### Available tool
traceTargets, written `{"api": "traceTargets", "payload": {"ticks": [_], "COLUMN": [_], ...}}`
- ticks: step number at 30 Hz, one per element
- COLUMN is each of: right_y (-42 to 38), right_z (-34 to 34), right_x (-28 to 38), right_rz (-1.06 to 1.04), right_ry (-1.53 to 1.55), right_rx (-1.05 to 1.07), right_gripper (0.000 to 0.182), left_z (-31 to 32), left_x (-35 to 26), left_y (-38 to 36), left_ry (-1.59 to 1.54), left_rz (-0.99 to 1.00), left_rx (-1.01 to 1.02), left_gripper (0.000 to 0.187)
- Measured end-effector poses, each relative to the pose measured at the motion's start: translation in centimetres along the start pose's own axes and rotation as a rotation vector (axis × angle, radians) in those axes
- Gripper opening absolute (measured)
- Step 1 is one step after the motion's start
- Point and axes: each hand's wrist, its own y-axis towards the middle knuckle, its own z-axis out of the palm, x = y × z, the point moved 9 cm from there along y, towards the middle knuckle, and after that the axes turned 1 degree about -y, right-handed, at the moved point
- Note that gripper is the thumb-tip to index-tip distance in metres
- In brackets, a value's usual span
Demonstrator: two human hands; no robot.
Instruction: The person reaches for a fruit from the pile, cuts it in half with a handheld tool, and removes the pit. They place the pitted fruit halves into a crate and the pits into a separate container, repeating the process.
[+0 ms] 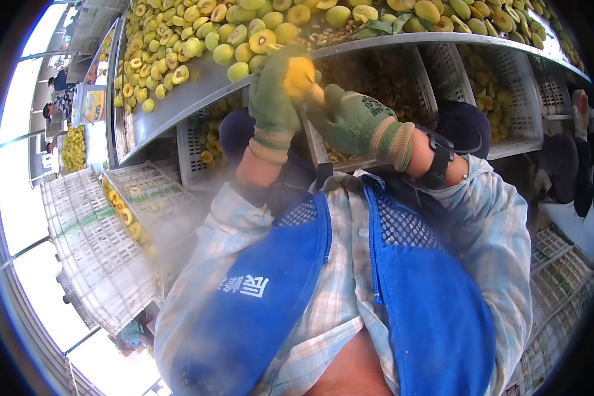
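Both of my hands wear green knitted gloves with tan-striped cuffs and meet at the table's front edge. My left hand [274,102] is closed around a yellow-orange piece of fruit [299,76]. Against that fruit, from the right, comes my right hand [353,122] with its fingers curled; a small tan shape [315,94] at its fingertips is too blurred to identify. Beyond the hands, whole and halved yellow-green fruits [262,41] cover the metal-edged table [171,109]. Pits and green leaves lie among them.
Under the table edge stand white slatted crates [508,72] holding fruit and scraps. More white crates [89,231] are stacked at the left, others [554,277] at the lower right. At the far right another person's gloved hand [581,109] shows. Distant people are at the far left.
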Motion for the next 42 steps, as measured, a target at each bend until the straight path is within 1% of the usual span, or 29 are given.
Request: {"api": "traceTargets", "payload": {"ticks": [2, 4, 5, 6, 7, 9, 10, 11, 13, 14, 17, 19, 20, 23, 25, 28, 30, 31, 32, 34, 35, 36, 37, 39, 40, 42], "right_y": [0.1, 0.5, 0.5, 0.4, 0.3, 0.2, 0.2, 0.2, 0.5, 0.5, 0.2, 0.4, 0.5, 0.1, -0.1, 0.1, 0.3, 0.3, 0.2, 0.0, 0.2, 0.3, 0.3, 0.0, -0.1, -0.2], "right_z": [0.9, 1.1, 1.0, 0.8, 0.4, -1.4, -1.9, -1.9, -1.5, -1.6, -0.5, 0.3, 0.2, 0.0, 0.2, 1.1, 0.9, 0.7, 0.4, 0.0, 0.0, 0.5, 0.9, 1.5, 1.7, 1.1], "right_x": [-0.1, -0.4, -0.7, -1.0, -0.7, 0.2, 0.2, 0.1, -0.1, 0.0, -0.6, -0.7, -0.9, -0.7, -0.6, -1.4, -1.1, -0.9, -1.1, -1.0, -1.0, -1.1, -1.2, -0.9, -0.6, -0.9], "right_rz": [-0.019, -0.037, -0.038, -0.036, -0.1, -0.231, -0.185, -0.14, -0.053, -0.066, -0.107, -0.152, -0.116, -0.017, 0.032, 0.106, 0.06, 0.038, 0.11, 0.245, 0.265, 0.283, 0.303, 0.319, 0.324, 0.316], "right_ry": [0.116, 0.078, -0.013, -0.101, -0.147, -0.247, -0.311, -0.328, -0.36, -0.301, -0.146, -0.08, -0.059, 0.002, 0.029, 0.022, 0.029, 0.032, 0.097, 0.222, 0.325, 0.431, 0.541, 0.703, 0.779, 0.708], "right_rx": [0.076, 0.066, 0.02, -0.026, -0.053, -0.118, -0.092, -0.04, 0.059, 0.03, -0.023, -0.022, 0.0, 0.052, 0.074, 0.127, 0.128, 0.127, 0.148, 0.19, 0.157, 0.128, 0.101, 0.192, 0.237, 0.139], "right_gripper": [0.031, 0.032, 0.032, 0.032, 0.027, 0.022, 0.027, 0.026, 0.032, 0.029, 0.03, 0.031, 0.032, 0.034, 0.037, 0.038, 0.041, 0.042, 0.041, 0.044, 0.042, 0.041, 0.04, 0.039, 0.039, 0.04], "left_z": [-0.1, 0.2, 0.3, 0.3, 0.3, 0.1, 0.1, 0.1, -0.1, -0.1, 0.7, 0.3, 0.1, -1.0, -1.3, -1.1, -1.5, -1.8, -1.6, 0.2, 1.0, 1.4, 0.7, -0.6, -0.6, -0.4], "left_x": [-0.3, -0.8, -1.0, -1.5, -1.8, -1.7, -1.6, -1.2, -0.8, -0.5, -1.0, -0.5, -0.3, 0.4, 0.3, -0.1, 0.6, 1.4, 2.1, 1.2, 0.6, -0.3, -0.4, -0.1, 0.1, 0.7], "left_y": [-0.3, -0.7, -0.8, -0.8, -0.7, -0.3, -0.1, -0.2, -0.4, -0.5, -0.9, -0.8, -0.7, -0.3, -0.2, -0.6, -0.6, -0.5, -0.4, -0.7, -1.0, -1.1, -0.9, -0.2, -0.1, 0.0], "left_ry": [0.008, -0.009, -0.017, 0.2, 0.418, 0.553, 0.469, 0.384, 0.24, 0.169, 0.175, 0.162, 0.157, 0.177, 0.352, 0.519, 0.347, 0.134, -0.081, -0.224, -0.296, -0.254, -0.206, -0.111, -0.135, -0.183], "left_rz": [0.069, 0.087, 0.095, 0.208, 0.32, 0.347, 0.258, 0.167, 0.072, 0.02, 0.089, 0.063, 0.053, 0.124, 0.199, 0.275, 0.165, 0.042, -0.076, -0.132, -0.157, -0.098, -0.063, 0.005, -0.017, -0.061], "left_rx": [0.028, 0.016, 0.012, 0.033, 0.052, 0.083, 0.093, 0.097, 0.081, 0.077, 0.107, 0.082, 0.07, 0.042, 0.041, 0.047, 0.039, 0.024, 0.011, 0.067, 0.094, 0.148, 0.122, 0.076, 0.076, 0.076], "left_gripper": [0.045, 0.044, 0.044, 0.044, 0.044, 0.043, 0.043, 0.043, 0.043, 0.043, 0.042, 0.042, 0.042, 0.04, 0.041, 0.043, 0.044, 0.046, 0.047, 0.049, 0.05, 0.055, 0.056, 0.058, 0.059, 0.062]}}
